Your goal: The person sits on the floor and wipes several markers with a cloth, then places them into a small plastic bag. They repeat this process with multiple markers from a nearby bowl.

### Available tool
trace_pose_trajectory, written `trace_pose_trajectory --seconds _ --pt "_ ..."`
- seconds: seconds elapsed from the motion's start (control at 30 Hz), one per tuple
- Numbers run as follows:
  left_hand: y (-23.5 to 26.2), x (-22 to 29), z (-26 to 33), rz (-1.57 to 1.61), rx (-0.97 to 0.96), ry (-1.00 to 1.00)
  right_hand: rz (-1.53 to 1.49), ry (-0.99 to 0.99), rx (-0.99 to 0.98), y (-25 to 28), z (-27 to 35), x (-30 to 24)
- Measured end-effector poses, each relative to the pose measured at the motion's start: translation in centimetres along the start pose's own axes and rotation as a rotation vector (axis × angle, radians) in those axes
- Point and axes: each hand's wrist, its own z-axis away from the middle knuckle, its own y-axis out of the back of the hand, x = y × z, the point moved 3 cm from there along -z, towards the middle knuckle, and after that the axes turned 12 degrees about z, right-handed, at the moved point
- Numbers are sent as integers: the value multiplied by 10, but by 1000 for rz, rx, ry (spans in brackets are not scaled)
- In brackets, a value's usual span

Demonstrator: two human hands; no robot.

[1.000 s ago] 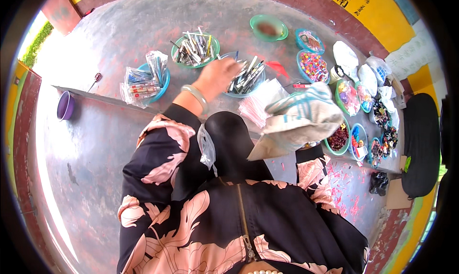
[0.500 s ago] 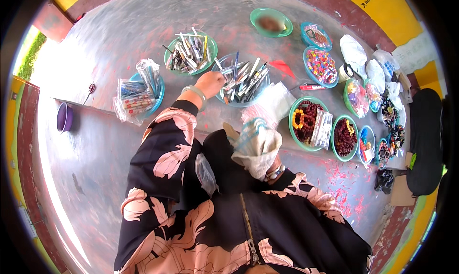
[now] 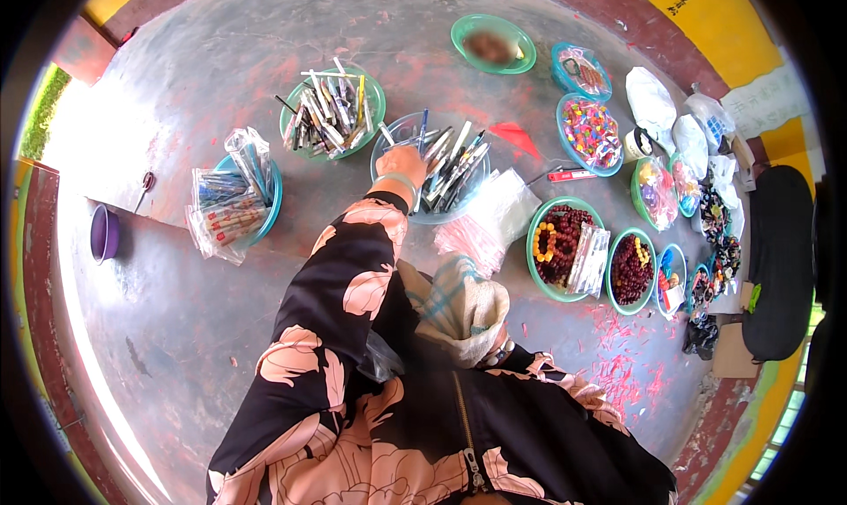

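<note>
My left hand reaches into the near edge of a clear bluish bowl full of pens. Its fingers curl down among the pens, and whatever they grip is hidden. A pale bangle circles that wrist. Close to my lap, my right hand is closed on a bunched off-white cloth with blue stripes, which covers most of its fingers. Beyond the cloth lie flat clear and pinkish plastic bags, partly against the pen bowl. A second, green bowl of pens stands to the left.
Left is a blue bowl of bagged pens, then a purple bucket. To the right stand green bowls of dark bead bracelets, a bowl of colourful small items, and white plastic bags. A raised floor edge crosses the middle.
My left hand has moved slightly nearer and deeper over the pen bowl. The cloth in my right hand has been lowered toward my lap. The view has shifted a little.
</note>
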Motion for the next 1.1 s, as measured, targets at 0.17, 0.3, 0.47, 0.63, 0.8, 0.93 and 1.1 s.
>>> trace_pose_trajectory --seconds 0.17,0.3,0.47,0.63,0.8,0.93,1.1 --pt "-8 -5 1 100 21 12 357 260 -67 -10 1 -29" --pt "-17 -31 -11 254 110 -66 380 15 -31 -6 4 -2" --pt "-2 -30 -14 663 -106 -131 1015 356 60 -9 2 -44" --pt "70 5 85 1278 -441 -124 -635 120 92 9 -12 18" --pt "102 18 205 1268 -452 -93 29 334 283 -2 7 -86" --pt "97 25 278 1314 -427 -101 147 404 -47 -13 -8 -71" --pt "76 27 329 1222 -193 -206 -887 33 -234 -56 34 -96"
